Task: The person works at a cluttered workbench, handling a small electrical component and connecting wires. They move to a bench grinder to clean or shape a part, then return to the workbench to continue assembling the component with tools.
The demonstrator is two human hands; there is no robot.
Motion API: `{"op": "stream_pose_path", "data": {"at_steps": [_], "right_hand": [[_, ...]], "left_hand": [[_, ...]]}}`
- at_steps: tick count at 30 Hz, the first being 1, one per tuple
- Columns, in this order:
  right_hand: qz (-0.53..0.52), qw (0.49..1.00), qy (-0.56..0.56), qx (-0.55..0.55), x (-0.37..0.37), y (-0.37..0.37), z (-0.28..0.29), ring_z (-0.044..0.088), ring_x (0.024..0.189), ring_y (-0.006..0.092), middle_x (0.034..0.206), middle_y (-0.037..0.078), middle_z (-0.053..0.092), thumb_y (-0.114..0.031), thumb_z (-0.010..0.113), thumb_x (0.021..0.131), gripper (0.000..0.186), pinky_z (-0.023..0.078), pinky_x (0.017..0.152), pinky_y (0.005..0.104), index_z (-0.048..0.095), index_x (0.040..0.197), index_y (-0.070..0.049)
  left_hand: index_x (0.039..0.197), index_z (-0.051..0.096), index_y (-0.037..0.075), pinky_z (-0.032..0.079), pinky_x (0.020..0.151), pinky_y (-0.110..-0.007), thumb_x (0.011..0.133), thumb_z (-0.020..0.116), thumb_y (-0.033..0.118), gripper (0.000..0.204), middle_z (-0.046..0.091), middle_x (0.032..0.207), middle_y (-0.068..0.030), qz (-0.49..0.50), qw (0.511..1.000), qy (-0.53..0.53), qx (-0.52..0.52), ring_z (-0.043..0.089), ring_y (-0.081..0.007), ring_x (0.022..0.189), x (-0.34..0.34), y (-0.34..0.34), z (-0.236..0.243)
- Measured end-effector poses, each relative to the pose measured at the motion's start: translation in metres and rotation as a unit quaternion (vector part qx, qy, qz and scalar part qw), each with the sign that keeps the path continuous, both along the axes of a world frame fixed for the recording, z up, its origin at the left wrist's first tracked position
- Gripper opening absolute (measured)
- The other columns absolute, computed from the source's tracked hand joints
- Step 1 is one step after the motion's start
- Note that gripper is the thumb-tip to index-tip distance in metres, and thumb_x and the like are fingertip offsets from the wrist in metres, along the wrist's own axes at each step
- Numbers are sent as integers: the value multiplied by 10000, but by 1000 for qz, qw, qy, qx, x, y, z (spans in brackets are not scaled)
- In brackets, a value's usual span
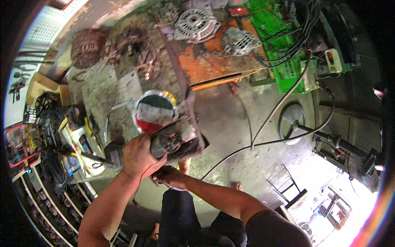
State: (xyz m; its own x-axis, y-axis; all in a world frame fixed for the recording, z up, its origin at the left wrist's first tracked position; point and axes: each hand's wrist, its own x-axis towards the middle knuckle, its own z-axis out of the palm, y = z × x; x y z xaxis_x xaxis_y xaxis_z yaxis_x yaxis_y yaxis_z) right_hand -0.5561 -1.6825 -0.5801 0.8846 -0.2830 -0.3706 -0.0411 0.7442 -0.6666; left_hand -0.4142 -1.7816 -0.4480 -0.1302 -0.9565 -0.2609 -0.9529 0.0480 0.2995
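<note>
My left hand (139, 155) grips the near end of a cylindrical metal starter motor (176, 136), which lies tilted over the front right corner of the workbench (94, 92). A thin reddish wire (142, 177) hangs from the motor past my left wrist. Just below the motor is my right hand (169, 177), its fingers curled closed; whatever they hold is too dark to make out. Behind the motor stands a round tub (154, 108) with red, yellow and white on it. Two wrenches, one a combination wrench (119, 105), lie left of the tub.
Alternator housings (197, 25) sit on an orange table (201, 64), beside a green crate (288, 76). A black cable (242, 149) crosses the floor near a pedestal fan (293, 119). Cluttered tools and a cardboard box (47, 88) crowd the left. A rusty cylindrical part (87, 47) stands at the back.
</note>
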Motion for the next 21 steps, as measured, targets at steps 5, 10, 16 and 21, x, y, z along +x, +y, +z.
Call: {"op": "stream_pose_path", "data": {"at_steps": [5,10,16,21], "right_hand": [[42,988,49,-139,-46,-40,-9,524,1434,348,1520,227,587,-524,702,1007,709,415,1193,435,555,1497,-33],[220,960,-51,-165,-146,-95,-67,577,1332,340,1418,223,611,-445,743,951,616,462,1127,449,653,1389,-23],[34,977,117,175,-268,-161,-152,743,832,251,1016,123,742,-316,662,1028,365,624,779,407,665,1234,-15],[-175,806,565,9,-322,-219,-330,656,706,171,876,82,703,-306,681,1030,281,529,624,353,713,1016,-27]], "left_hand": [[1122,651,67,556,866,-503,645,896,370,616,680,1060,-147,-23,999,-15,-37,682,-386,980,8,11,-13],[1161,647,74,545,877,-496,602,914,357,681,669,1079,-144,-27,996,-65,-49,666,-391,1016,8,23,-17],[1108,663,68,550,850,-518,596,918,261,603,671,1055,-157,81,996,-34,-32,662,-427,958,-7,17,-11],[1113,657,86,551,759,-522,609,922,233,588,668,1026,-140,21,997,-46,-55,670,-413,864,-7,2,-4]]}}
